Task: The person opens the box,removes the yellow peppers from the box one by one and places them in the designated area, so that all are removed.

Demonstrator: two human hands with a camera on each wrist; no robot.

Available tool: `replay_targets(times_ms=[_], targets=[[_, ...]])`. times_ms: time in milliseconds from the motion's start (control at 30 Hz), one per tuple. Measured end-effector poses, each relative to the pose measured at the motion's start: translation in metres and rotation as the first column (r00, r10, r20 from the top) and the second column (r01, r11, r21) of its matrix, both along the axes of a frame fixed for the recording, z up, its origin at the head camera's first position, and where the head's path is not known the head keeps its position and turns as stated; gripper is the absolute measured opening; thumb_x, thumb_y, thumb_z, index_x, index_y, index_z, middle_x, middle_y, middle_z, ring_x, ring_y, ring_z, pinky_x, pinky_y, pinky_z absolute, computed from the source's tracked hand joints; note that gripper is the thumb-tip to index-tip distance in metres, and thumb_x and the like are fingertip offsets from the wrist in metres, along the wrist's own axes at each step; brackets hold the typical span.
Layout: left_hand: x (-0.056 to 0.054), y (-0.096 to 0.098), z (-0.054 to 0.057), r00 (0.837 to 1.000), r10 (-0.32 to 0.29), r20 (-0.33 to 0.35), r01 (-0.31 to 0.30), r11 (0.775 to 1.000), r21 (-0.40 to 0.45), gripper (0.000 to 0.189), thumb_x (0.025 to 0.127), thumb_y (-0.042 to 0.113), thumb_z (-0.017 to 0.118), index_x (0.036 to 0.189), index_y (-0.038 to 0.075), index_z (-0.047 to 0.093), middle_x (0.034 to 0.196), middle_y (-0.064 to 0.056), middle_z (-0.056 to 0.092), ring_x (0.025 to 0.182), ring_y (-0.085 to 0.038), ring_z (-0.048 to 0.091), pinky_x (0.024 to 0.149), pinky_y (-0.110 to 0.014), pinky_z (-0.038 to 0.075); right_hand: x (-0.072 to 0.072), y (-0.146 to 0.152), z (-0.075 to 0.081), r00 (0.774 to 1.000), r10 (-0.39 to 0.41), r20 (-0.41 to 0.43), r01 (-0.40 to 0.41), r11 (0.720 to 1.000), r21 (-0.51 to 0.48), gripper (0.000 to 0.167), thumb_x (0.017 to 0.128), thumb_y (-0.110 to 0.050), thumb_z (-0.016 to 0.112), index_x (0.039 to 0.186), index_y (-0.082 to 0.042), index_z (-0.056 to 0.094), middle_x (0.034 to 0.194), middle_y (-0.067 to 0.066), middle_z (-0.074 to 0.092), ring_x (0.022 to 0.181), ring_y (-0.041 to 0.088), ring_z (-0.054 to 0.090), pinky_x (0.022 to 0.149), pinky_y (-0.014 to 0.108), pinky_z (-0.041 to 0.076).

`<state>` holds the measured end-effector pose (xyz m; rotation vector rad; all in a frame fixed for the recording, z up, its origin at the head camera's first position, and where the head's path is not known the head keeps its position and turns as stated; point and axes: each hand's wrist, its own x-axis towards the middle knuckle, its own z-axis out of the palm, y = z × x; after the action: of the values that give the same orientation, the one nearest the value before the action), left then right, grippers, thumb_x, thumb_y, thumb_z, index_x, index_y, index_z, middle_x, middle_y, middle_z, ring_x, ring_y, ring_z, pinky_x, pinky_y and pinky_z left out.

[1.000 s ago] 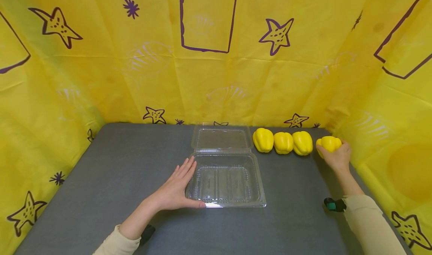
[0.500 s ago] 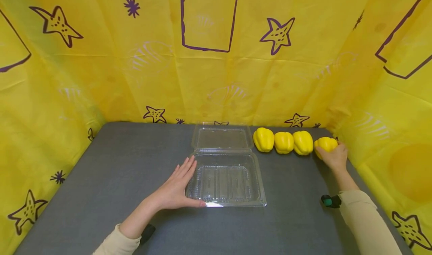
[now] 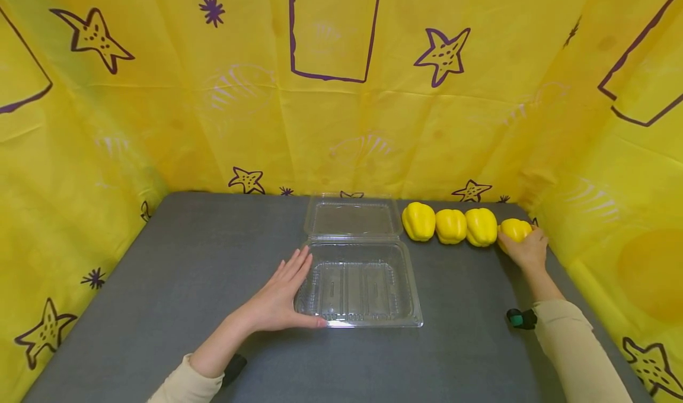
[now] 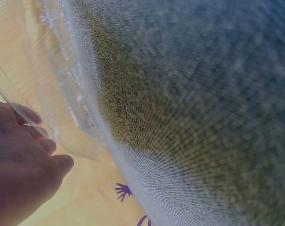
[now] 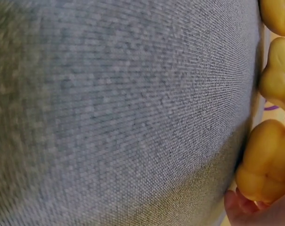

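Note:
My left hand lies against the left side of a transparent plastic clamshell box, fingers stretched along the edge and thumb at its near left corner. In the left wrist view the same hand shows at the box's edge. At the far right of the table, my right hand grips a yellow bell pepper. That pepper also appears in the right wrist view, with fingertips below it. Left of it stand three yellow bell peppers in a row.
The box's lid lies folded back behind it, close to the leftmost pepper. A grey table bears everything. Yellow cloth with purple starfish drawings encloses the back and sides.
My right hand has shifted slightly left with its bell pepper, narrowing the gap to the row. The left hand stays at the box.

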<state>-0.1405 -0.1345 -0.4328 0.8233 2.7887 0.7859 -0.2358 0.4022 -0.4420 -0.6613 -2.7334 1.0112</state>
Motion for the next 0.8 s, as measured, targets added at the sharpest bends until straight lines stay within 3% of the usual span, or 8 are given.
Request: replay_targets(times_ms=[367,633,800], targets=[[-0.003,0.000,-0.001,1.000,-0.003,-0.006,0.003,1.000,-0.009,0.132,0.066,0.081,0.065,0.155,0.000,0.010,0.163,-0.009,-0.004,0.149,-0.031,-0.001,0.117,-0.053,0.005,-0.001,0.001,0.001,0.999,0.029,0.018,-0.029,0.999,-0.038,0.092,0.088,-0.035,0.058,0.145,0.016,0.007,0.137,0.046,0.016,0.121,0.059,0.025,0.100,0.063,0.028],[-0.002,-0.001,0.000,1.000,0.004,-0.014,-0.004,1.000,-0.004,0.132,0.066,0.082,0.065,0.155,0.001,0.011,0.163,-0.009,-0.004,0.149,-0.031,0.000,0.116,-0.055,0.005,0.003,-0.006,0.007,0.998,-0.007,0.068,0.013,0.997,-0.081,0.091,0.091,-0.038,0.055,0.147,0.013,0.004,0.141,0.044,0.012,0.127,0.060,0.018,0.104,0.064,0.022],[-0.001,-0.001,0.000,1.000,0.014,-0.024,-0.013,1.000,0.011,0.129,0.068,0.080,0.065,0.156,0.003,0.011,0.164,-0.009,-0.002,0.149,-0.030,0.001,0.115,-0.059,0.004,0.008,-0.021,0.010,0.998,-0.056,-0.033,0.054,0.997,-0.064,0.089,0.092,-0.040,0.054,0.150,0.008,0.006,0.146,0.039,0.009,0.132,0.053,0.007,0.104,0.067,0.014]])
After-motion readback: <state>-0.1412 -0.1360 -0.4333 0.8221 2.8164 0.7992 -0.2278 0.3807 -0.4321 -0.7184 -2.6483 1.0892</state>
